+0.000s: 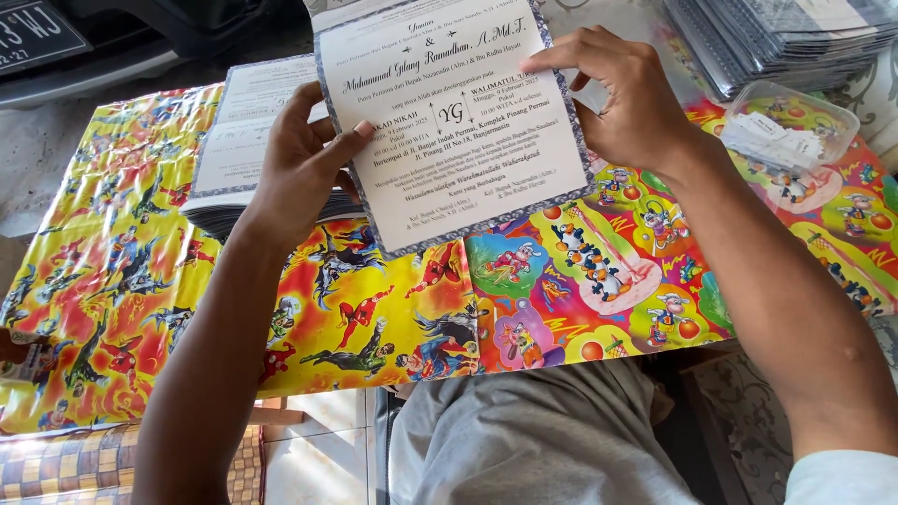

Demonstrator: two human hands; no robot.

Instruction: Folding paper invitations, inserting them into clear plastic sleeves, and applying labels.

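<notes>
The left hand pinches the left edge of a printed white card, thumb pressed on its face and the other fingers curled behind it. The right hand grips the card's right edge near the top, forefinger stretched flat along the upper part and thumb tucked at the border, so the sheet is held taut between both hands, lifted and tilted above the table.

By the look of it, the step in hand is taking a single card up and checking or squaring it; any next move would call for a steady two-sided hold so the thin sheet does not bend or crease.

The card is rectangular, pale, with dark centred print and a patterned grey-blue border all round. Just behind the left hand sits a stack of like cards, face up. They rest on a table covered with bright cartoon wrapping paper. A clear plastic tub of small white slips stands to the right, and a pile of clear sleeves lies beyond it.
</notes>
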